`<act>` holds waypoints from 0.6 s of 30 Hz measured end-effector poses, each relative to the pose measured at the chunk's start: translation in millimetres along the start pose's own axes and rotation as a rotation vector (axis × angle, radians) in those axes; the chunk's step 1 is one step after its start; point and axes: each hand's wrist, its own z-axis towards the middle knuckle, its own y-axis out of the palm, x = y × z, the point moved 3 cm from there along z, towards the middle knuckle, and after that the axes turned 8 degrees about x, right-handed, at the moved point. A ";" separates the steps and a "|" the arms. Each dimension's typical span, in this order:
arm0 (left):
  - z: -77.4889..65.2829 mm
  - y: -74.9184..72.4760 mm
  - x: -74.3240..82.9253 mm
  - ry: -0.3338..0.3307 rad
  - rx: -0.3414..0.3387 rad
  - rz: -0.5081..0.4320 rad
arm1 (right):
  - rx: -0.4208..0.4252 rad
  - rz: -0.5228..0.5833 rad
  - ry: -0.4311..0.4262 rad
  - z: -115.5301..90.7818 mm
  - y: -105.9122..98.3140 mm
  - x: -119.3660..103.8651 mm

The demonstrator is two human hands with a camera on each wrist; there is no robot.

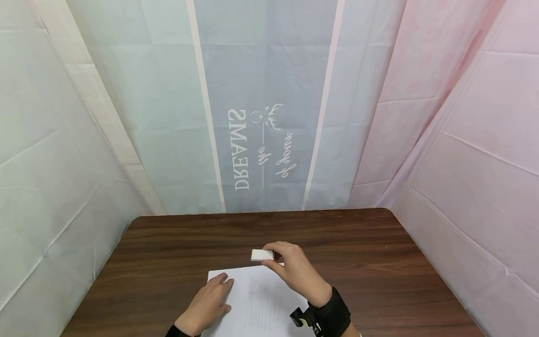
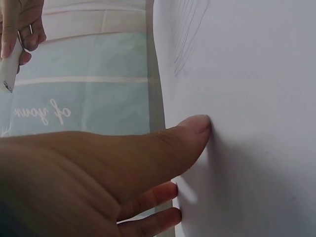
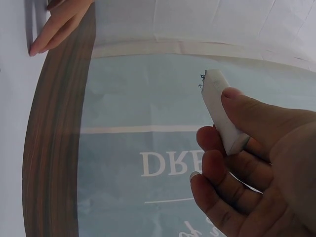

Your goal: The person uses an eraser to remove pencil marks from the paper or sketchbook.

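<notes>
A white eraser (image 3: 217,106) is pinched between the thumb and fingers of my right hand (image 1: 294,269), held up over the far edge of the paper. Dark crumbs cling to one end of it in the right wrist view. My left hand (image 1: 208,302) rests with spread fingers on the left part of the white paper (image 1: 244,281). In the left wrist view its thumb (image 2: 195,126) touches the sheet. Thin pencil lines (image 1: 265,309) run in rows across the middle of the paper.
The paper lies on a dark wood-grain table (image 1: 181,248) near its front edge. Pale fabric curtains (image 1: 269,70) hang behind the table and along both sides, with printed lettering (image 1: 240,150) on the back one. A black strap (image 1: 332,313) wraps the right wrist and carries a small camera.
</notes>
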 end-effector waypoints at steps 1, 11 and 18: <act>1.0 0.3 0.3 -0.002 0.000 -0.004 | 0.003 -0.001 -0.003 0.1 0.0 -0.3; 10.9 5.9 0.3 -0.022 0.000 0.005 | 0.003 -0.030 0.003 0.8 -1.6 -2.5; 18.3 9.0 -0.1 -0.050 0.002 0.015 | 0.024 -0.055 -0.001 0.5 -2.9 -3.3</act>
